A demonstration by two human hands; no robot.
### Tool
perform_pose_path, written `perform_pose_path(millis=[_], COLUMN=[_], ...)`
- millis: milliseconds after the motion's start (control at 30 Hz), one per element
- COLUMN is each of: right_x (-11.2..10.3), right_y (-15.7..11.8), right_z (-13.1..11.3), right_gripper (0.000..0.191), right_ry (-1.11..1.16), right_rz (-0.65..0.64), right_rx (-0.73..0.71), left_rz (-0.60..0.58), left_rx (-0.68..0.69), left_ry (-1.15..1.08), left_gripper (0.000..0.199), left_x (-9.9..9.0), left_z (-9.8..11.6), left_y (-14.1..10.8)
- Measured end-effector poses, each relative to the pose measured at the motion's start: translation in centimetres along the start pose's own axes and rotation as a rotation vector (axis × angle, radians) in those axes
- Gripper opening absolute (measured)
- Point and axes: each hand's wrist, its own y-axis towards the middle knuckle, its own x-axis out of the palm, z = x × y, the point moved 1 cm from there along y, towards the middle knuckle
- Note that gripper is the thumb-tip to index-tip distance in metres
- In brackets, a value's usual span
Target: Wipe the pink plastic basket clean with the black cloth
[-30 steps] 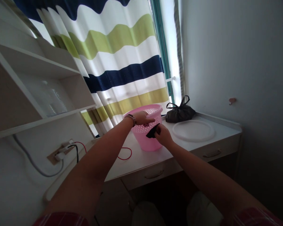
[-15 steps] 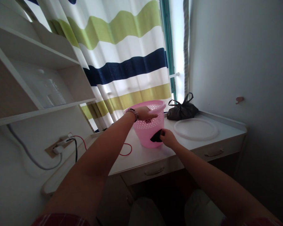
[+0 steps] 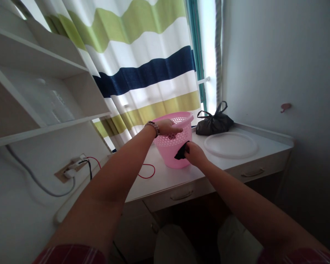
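Note:
A pink plastic wastebasket (image 3: 170, 152), with a lattice of holes round its upper part, stands on the white desk. My left hand (image 3: 166, 127), a beaded bracelet at its wrist, grips the near rim; some of its fingers are hidden. Against the basket's lower right side, my right hand (image 3: 194, 152) is closed on a crumpled black cloth (image 3: 181, 151). Just right of the basket lies a flat whitish ring (image 3: 231, 145). Behind that ring sits a tied black plastic bag (image 3: 215, 124) with its handles sticking up.
A red cable (image 3: 147, 177) loops over the white desktop (image 3: 165, 187) left of the basket. Plugs fill a wall socket (image 3: 68, 170) at left, below a shelf unit (image 3: 71, 91). A striped curtain (image 3: 154, 80) hangs behind. Drawers with handles (image 3: 182, 195) line the desk front.
The view has shifted slightly. My right hand still has the black cloth at the basket's side, its fingers bunched a little more over it. My left hand stays at the rim.

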Motion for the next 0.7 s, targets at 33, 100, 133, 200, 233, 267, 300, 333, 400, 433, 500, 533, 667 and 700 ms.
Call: perform_pose_path(millis=[33,100,133,200,233,267,300,333,400,433,500,533,667,700], right_x=[0.7,2.1,2.6,3.4,3.6,3.7,3.8,3.7,3.3,3.0,1.9,1.2,-2.0,-2.6], right_y=[-0.8,-2.2,-2.8,-3.8,-4.1,-4.3,-4.4,-4.3,-3.8,-3.4,-2.1,-1.2,2.5,3.3], right_z=[0.9,2.5,3.2,4.2,4.5,4.6,4.6,4.4,3.8,3.3,2.1,1.4,-1.8,-2.4], right_gripper=[0.010,0.011,0.012,0.013,0.013,0.014,0.014,0.013,0.011,0.008,0.003,0.002,0.007,0.007], right_ry=[-0.021,-0.055,-0.067,-0.081,-0.081,-0.076,-0.067,-0.054,-0.023,-0.003,0.041,0.067,0.157,0.164], right_rz=[-0.052,-0.161,-0.208,-0.259,-0.260,-0.249,-0.233,-0.220,-0.196,-0.177,-0.103,-0.053,0.133,0.165], right_rx=[0.035,0.104,0.132,0.164,0.167,0.162,0.151,0.141,0.126,0.118,0.097,0.081,-0.010,-0.031], left_rz=[-0.003,-0.005,-0.008,-0.023,-0.027,-0.030,-0.029,-0.024,-0.016,-0.013,-0.010,-0.009,0.034,0.046], left_rx=[-0.009,-0.017,-0.019,-0.029,-0.033,-0.037,-0.040,-0.043,-0.045,-0.046,-0.047,-0.047,-0.035,-0.032], left_ry=[-0.004,-0.005,-0.005,-0.009,-0.013,-0.015,-0.016,-0.014,-0.006,-0.003,0.002,0.010,0.065,0.076], left_gripper=[0.056,0.055,0.055,0.054,0.053,0.053,0.053,0.053,0.053,0.053,0.053,0.052,0.043,0.042], left_x=[0.0,-0.1,-0.1,-0.2,-0.2,-0.2,-0.3,-0.3,-0.3,-0.3,-0.2,-0.2,0.0,0.1], left_z=[0.1,0.2,0.3,0.6,0.7,0.8,0.9,1.0,1.0,1.0,0.8,0.6,-0.5,-0.8], left_y=[0.0,0.0,0.0,-0.1,-0.2,-0.2,-0.3,-0.4,-0.4,-0.4,-0.3,-0.2,0.4,0.6])
